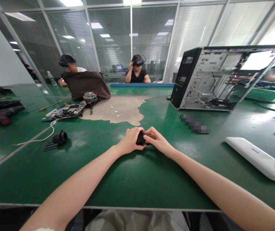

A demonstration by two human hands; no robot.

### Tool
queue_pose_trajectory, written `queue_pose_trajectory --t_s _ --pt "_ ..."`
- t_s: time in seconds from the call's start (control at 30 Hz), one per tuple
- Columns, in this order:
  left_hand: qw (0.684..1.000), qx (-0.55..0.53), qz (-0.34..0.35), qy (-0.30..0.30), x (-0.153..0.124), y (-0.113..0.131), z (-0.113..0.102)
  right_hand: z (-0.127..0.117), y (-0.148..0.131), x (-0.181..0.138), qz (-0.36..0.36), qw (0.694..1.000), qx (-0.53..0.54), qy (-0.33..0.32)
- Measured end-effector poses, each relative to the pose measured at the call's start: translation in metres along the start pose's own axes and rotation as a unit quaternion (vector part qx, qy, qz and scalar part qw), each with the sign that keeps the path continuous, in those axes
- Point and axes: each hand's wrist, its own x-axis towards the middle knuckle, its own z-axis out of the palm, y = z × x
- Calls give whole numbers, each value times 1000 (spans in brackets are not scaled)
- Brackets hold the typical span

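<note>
Both my hands meet at the middle of the green table (128, 179), around a small black part (140, 138) whose exact kind I cannot make out. My left hand (130, 140) is closed on its left side, thumb below and fingers over the top. From the right, my right hand (157, 141) pinches the same part with thumb and fingertips. Much of the part is hidden by the fingers. To the left lies a black plastic piece (59, 138) with a round opening and several prongs.
An open computer case (188, 80) stands at the back right. Nearer are a blurred dark object (194, 124) and a long white panel (258, 157). A circuit board (66, 110), a white cable (52, 130) and a red-black power tool (4, 117) lie left. Two people sit opposite.
</note>
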Motion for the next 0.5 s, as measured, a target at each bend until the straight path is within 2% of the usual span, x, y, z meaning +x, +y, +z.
queue_pose_trajectory --t_s 0.2,0.4,0.5 --pt "1000 -5 -4 1 1 1 0 -1 8 6 41 999 -17 24" --pt "1000 -11 -9 6 1 -2 2 -2 0 -1 6 999 14 -31" --pt "1000 -10 -7 6 0 -2 3 0 -2 -3 7 999 26 -18"
